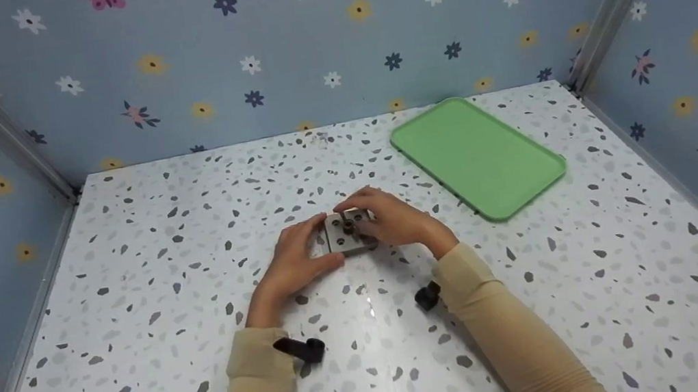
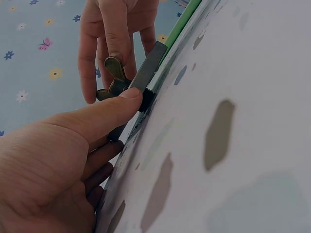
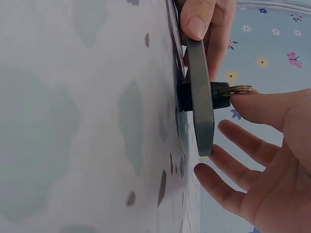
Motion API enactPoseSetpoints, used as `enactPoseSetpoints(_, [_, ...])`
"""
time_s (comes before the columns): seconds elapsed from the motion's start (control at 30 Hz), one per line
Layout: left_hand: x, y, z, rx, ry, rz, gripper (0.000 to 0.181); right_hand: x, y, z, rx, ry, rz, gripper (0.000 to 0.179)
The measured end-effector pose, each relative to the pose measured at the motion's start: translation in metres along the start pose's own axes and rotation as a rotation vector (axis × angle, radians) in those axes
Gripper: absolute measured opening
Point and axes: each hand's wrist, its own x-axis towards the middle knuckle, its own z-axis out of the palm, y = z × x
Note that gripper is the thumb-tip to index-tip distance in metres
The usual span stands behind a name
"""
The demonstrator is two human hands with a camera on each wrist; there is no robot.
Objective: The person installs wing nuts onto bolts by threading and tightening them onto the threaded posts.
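Note:
A small grey metal plate [image 1: 348, 246] with several holes lies just above the speckled tabletop, a dark block showing beneath it in the wrist views. A brass-coloured wing nut [image 2: 115, 69] stands at its middle on a dark base. My left hand [image 1: 293, 260] grips the plate's left side, thumb on the near edge and fingers at the far edge. On the other side, my right hand [image 1: 394, 217] has its thumb against one wing of the nut and a finger at the nut's far side. Its remaining fingers spread beside the plate in the right wrist view.
A green tray [image 1: 478, 156] lies at the back right of the white speckled table [image 1: 184, 207]. Flower-patterned blue panels [image 1: 276, 34] stand behind and along both sides. Black wrist straps [image 1: 303, 350] sit on both sleeves.

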Motion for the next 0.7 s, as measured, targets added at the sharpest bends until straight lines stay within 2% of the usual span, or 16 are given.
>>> enactPoseSetpoints(0.37, [0.0016, -0.0014, 0.0006, 0.006, -0.001, 0.001, 0.092, -0.0012, 0.0004, -0.0021, 0.006, -0.013, 0.019, 0.046])
enactPoseSetpoints(0.7, [-0.0012, -0.0009, 0.0012, -0.016, 0.012, 0.026, 0.091, -0.0023, 0.0001, -0.0026, 0.006, 0.003, 0.038, 0.049])
